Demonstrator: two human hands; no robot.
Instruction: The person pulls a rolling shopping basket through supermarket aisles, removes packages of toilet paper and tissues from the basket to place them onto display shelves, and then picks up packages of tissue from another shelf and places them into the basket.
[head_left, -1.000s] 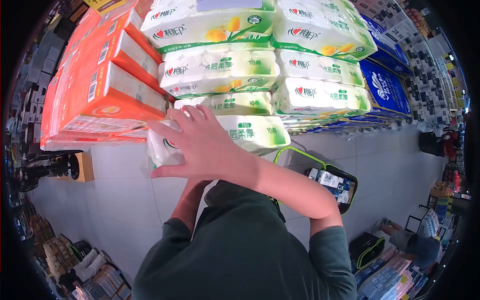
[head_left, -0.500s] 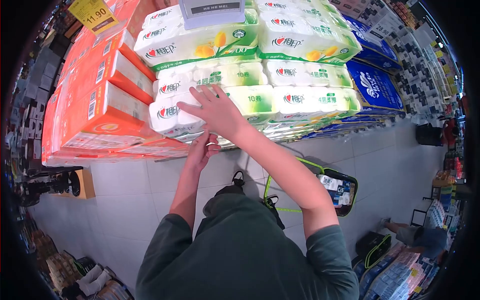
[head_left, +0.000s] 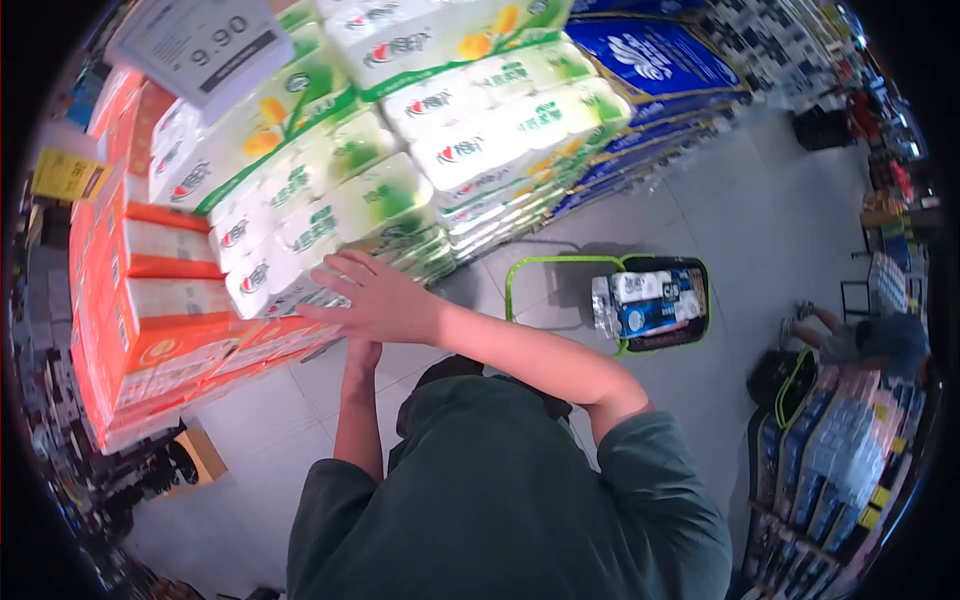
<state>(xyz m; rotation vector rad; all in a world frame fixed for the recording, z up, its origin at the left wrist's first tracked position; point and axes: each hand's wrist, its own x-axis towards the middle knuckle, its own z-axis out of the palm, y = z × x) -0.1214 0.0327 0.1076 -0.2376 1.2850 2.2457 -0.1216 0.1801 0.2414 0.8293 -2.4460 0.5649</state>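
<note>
My right hand (head_left: 380,298) reaches across to the left, its fingers apart at the near lower side of a white and green toilet paper pack (head_left: 365,205). The fingertips overlap the wrapper; whether they press on it I cannot tell. Below it, my left hand (head_left: 363,352) is mostly covered by the right one, and its fingers are hidden. Another toilet paper pack (head_left: 500,145) of the same kind lies to the right in the stack, with more layers above and beneath.
Orange tissue packs (head_left: 170,310) stand left of the stack, blue packs (head_left: 650,60) to its right. A price sign (head_left: 205,50) hangs over the stack. A black basket with a green rim (head_left: 707,310) holding a blue and white pack (head_left: 650,305) rests on the floor. Another person (head_left: 880,345) is at far right.
The view has swung, so the stack appears turned and further left. My right hand has gone from the pack's upper front to its lower edge. My left hand is now largely covered.
</note>
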